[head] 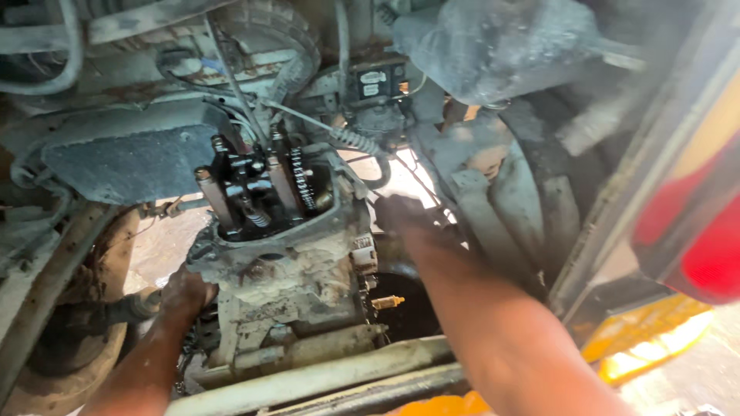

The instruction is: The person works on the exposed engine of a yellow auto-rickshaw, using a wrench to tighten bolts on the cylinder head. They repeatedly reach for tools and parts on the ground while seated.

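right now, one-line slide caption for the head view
Two greasy hands, left and right, flank an open, grimy grey metal engine exposing its timing chain.

Your left hand [185, 293] sits pressed against the engine block [297, 270] at its eight o'clock, hemmed in by the rusty frame rail [46, 285] further left. Your right hand [405, 216] reaches into the narrow gap at the block's three o'clock, with the tyre [532, 192] close on its far side. Hoses and wires [339, 135] crowd the twelve o'clock approach above the open cam chain [302, 179]. At six o'clock a pale crossbar [324, 377] bars entry from below. The widest room lies in the dark hollow [408, 308] at five o'clock.
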